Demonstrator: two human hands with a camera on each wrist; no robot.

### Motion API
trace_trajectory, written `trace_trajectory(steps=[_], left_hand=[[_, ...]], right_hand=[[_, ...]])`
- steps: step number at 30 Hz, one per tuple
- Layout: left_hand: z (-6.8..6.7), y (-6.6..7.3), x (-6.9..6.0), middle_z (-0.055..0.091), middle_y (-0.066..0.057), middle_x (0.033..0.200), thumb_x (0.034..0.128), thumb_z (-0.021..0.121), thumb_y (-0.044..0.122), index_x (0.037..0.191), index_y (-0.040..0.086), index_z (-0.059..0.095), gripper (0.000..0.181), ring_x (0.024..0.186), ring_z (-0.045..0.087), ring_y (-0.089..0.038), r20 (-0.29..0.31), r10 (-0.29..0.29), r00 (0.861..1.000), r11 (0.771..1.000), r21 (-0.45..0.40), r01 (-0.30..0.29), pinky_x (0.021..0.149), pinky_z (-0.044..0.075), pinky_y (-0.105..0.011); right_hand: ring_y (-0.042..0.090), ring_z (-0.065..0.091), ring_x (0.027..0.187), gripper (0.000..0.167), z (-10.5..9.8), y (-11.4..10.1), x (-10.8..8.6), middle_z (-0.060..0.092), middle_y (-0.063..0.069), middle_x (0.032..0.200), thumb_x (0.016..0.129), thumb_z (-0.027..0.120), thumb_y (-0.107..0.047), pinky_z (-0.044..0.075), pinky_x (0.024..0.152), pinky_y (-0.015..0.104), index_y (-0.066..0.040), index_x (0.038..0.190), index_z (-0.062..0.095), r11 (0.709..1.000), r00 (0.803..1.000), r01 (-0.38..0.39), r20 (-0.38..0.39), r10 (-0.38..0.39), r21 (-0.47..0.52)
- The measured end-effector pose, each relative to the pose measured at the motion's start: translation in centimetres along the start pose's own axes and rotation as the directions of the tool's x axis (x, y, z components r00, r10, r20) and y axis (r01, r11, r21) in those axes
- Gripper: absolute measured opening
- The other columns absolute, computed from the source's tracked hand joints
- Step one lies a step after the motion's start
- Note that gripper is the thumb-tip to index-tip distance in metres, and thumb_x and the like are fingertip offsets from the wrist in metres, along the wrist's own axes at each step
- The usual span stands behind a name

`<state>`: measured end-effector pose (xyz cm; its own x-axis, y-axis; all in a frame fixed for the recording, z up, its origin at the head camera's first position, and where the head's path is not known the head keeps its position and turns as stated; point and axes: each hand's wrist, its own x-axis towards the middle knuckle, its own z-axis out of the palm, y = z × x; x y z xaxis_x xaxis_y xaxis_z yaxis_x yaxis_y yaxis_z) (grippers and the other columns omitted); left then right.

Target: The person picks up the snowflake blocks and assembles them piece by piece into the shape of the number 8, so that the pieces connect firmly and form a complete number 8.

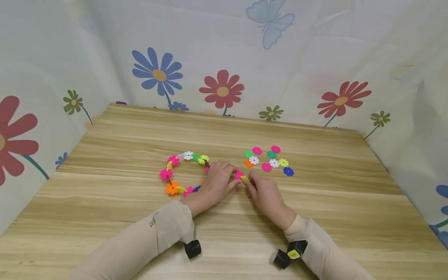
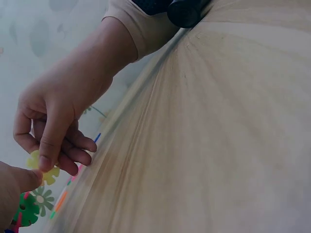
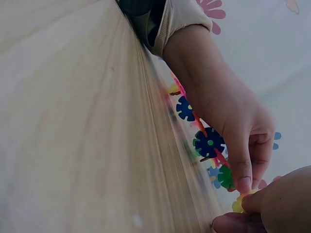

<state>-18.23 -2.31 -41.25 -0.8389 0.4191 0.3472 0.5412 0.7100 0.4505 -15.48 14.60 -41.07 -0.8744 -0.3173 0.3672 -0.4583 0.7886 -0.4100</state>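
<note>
Disc chain (image 1: 172, 188) in left grip (image 1: 217, 179); yellow disc (image 1: 244, 179) in right grip (image 1: 268, 196).

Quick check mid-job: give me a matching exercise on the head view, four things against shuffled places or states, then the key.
Things
1. Loose blue disc
2. Loose orange disc
3. Looped disc chain
4. Right hand

Places or states
A. Partly covered by a white disc
B. Pinching a yellow disc
C. Farthest right of the loose pieces
D. Partly hidden by the left hand

Pairs: 1-C, 2-A, 3-D, 4-B
</note>
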Motion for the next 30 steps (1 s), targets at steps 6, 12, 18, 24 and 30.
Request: trace_trajectory(steps=[6, 12, 18, 24, 30], left_hand=[[-0.1, -0.2, 0.2, 0.067, -0.011, 0.113, 0.0918, 0.064, 0.03, 0.114, 0.003, 0.065, 0.035, 0.111, 0.058, -0.029, 0.045, -0.018, 0.999, 0.997, 0.074, 0.015, 0.098, 0.042, -0.042], [-0.1, -0.3, 0.4, 0.065, -0.01, 0.114, 0.0928, 0.063, 0.023, 0.122, 0.008, 0.063, 0.033, 0.111, 0.059, -0.028, -0.002, 0.066, 0.998, 0.995, 0.076, -0.066, 0.101, 0.044, -0.043], [0.3, -0.4, 0.8, 0.066, -0.008, 0.109, 0.0893, 0.067, 0.012, 0.105, 0.011, 0.067, 0.016, 0.107, 0.061, -0.027, -0.054, 0.158, 0.986, 0.987, -0.009, -0.159, 0.099, 0.046, -0.043], [0.5, -0.2, 1.1, 0.067, -0.007, 0.108, 0.0886, 0.067, 0.011, 0.097, 0.011, 0.067, 0.009, 0.105, 0.062, -0.025, -0.035, 0.127, 0.991, 0.992, -0.018, -0.128, 0.099, 0.045, -0.042], [0.6, -0.2, 1.0, 0.067, -0.006, 0.107, 0.0882, 0.067, 0.011, 0.096, 0.011, 0.067, 0.008, 0.104, 0.063, -0.024, -0.03, 0.117, 0.993, 0.993, -0.016, -0.118, 0.097, 0.046, -0.041]], right_hand=[[0.004, 0.044, 0.051, 0.014, -0.2, 0.3, 0.5, 0.055, -0.004, 0.059, 0.091, 0.064, -0.012, 0.039, 0.049, 0.018, -0.01, 0.08, 0.056, 0.998, 0.998, -0.053, 0.043, 0.052, 0.027], [0.004, 0.049, 0.054, 0.007, -0.3, 0.4, 1.0, 0.062, -0.002, 0.065, 0.089, 0.067, -0.01, 0.044, 0.054, 0.018, -0.008, 0.086, 0.061, 0.996, 0.996, -0.067, 0.063, 0.064, 0.052], [0.007, 0.056, 0.064, 0.005, -0.2, 0.6, 1.3, 0.068, 0.001, 0.074, 0.088, 0.068, -0.011, 0.049, 0.061, 0.022, -0.009, 0.086, 0.064, 0.995, 0.996, -0.079, 0.057, 0.075, 0.058], [0.011, 0.061, 0.071, 0.007, -0.6, 1.0, 1.4, 0.071, 0.003, 0.083, 0.087, 0.07, -0.013, 0.052, 0.066, 0.026, -0.009, 0.09, 0.065, 0.995, 0.99, -0.09, 0.113, 0.085, 0.038], [0.015, 0.065, 0.077, 0.011, -1.9, 1.9, 1.6, 0.071, 0.004, 0.088, 0.087, 0.069, -0.01, 0.055, 0.071, 0.031, -0.008, 0.097, 0.065, 0.991, 0.973, -0.126, 0.2, 0.115, 0.041]])
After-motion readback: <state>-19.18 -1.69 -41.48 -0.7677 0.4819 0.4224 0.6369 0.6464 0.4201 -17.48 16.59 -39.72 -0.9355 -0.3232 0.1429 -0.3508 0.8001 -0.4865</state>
